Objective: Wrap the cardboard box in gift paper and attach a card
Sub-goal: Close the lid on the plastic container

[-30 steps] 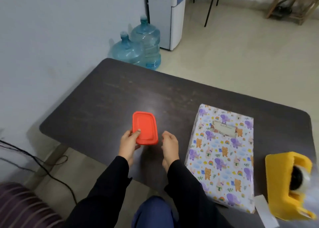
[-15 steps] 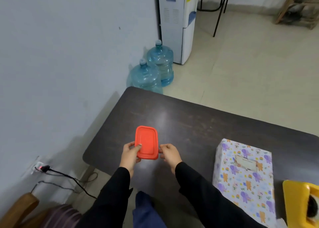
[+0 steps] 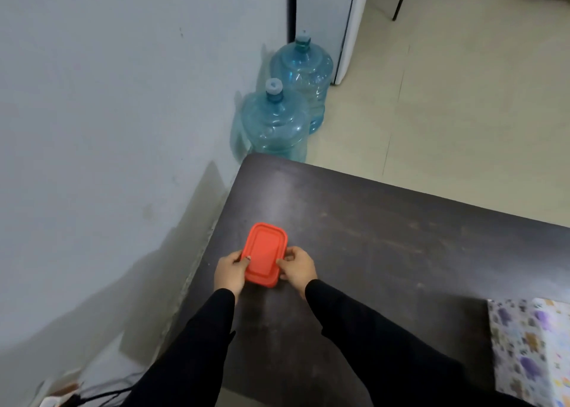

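A small red lidded plastic container (image 3: 264, 254) sits near the left end of the dark table (image 3: 385, 240). My left hand (image 3: 230, 271) grips its left side and my right hand (image 3: 296, 267) grips its right side, thumbs on the lid. The box wrapped in animal-print gift paper (image 3: 529, 349) lies at the lower right, cut off by the frame edge. Its card is out of view.
Two blue water jugs (image 3: 277, 120) stand on the floor beyond the table's far left corner, beside a white water dispenser (image 3: 327, 21). A grey wall runs along the left. Cables (image 3: 101, 394) lie on the floor at the lower left.
The view has swung left, so the tape dispenser and most of the wrapped box left the frame. My right hand moved in and took hold of the red container's right side.
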